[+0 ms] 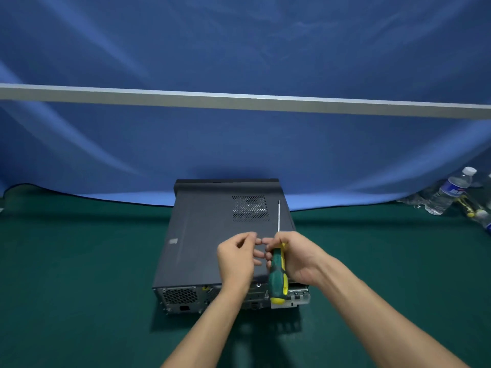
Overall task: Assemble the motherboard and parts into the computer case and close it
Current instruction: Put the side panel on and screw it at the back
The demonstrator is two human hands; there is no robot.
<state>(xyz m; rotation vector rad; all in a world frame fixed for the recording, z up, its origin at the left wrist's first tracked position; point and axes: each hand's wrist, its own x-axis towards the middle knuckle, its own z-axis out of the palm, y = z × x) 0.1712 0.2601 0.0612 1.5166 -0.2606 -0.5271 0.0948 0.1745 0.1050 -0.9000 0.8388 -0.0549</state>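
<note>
Gripping screwdriver [277,272], right hand [295,258] meets curled left hand [236,257].

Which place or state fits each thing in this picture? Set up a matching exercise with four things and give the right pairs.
Things:
1. screwdriver
2. computer case
3. water bottle
4. left hand

Places or states:
A. lying flat on the green mat, cover panel on top
B. at the far right, by the blue cloth
C. gripped in the right hand, shaft pointing away
D. fingers curled beside the right hand, above the case

Pairs: 1-C, 2-A, 3-B, 4-D
</note>
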